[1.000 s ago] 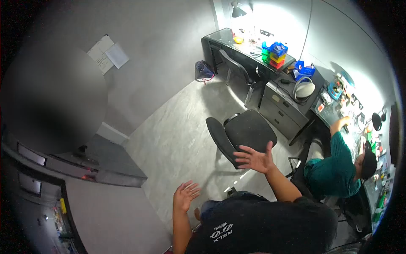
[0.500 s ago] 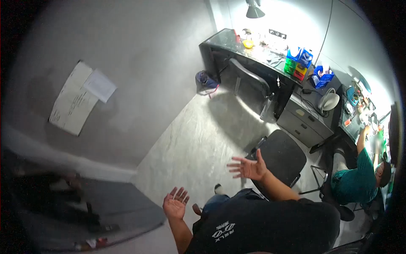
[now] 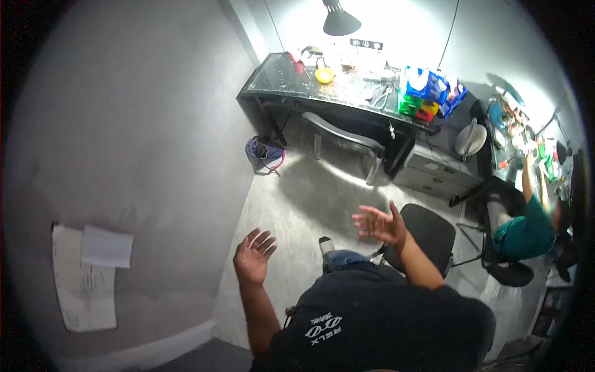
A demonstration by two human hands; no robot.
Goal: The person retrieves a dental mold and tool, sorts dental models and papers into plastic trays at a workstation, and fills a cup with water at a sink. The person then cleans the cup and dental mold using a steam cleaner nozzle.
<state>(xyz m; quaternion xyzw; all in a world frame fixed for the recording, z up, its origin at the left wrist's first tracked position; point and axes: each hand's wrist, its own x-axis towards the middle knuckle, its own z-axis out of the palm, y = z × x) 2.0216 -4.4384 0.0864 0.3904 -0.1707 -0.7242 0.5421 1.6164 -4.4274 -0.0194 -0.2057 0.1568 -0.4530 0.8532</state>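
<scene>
My left hand [image 3: 252, 259] is held up in the air with its palm showing and fingers spread, holding nothing. To its right, my right hand [image 3: 380, 224] is also raised, fingers apart and thumb up, with nothing in it. The black office chair [image 3: 429, 234] is the thing nearest my right hand, just behind it in the view. Under both hands lies the pale floor [image 3: 291, 214]. Neither hand touches any object.
Ahead stands a workbench [image 3: 279, 80] with a yellow bowl [image 3: 324, 75], pliers [image 3: 385, 96], stacked bins [image 3: 424, 93] and a lamp [image 3: 341, 23]. A chair [image 3: 344, 133] and a bag [image 3: 265, 154] are near it. At right a co-worker [image 3: 525, 229] sits at another bench. Papers [image 3: 87, 279] hang on the left wall.
My view has turned to the left and moved nearer the workbench. Both hands stay raised and open; the right hand has shifted slightly right and up in the view.
</scene>
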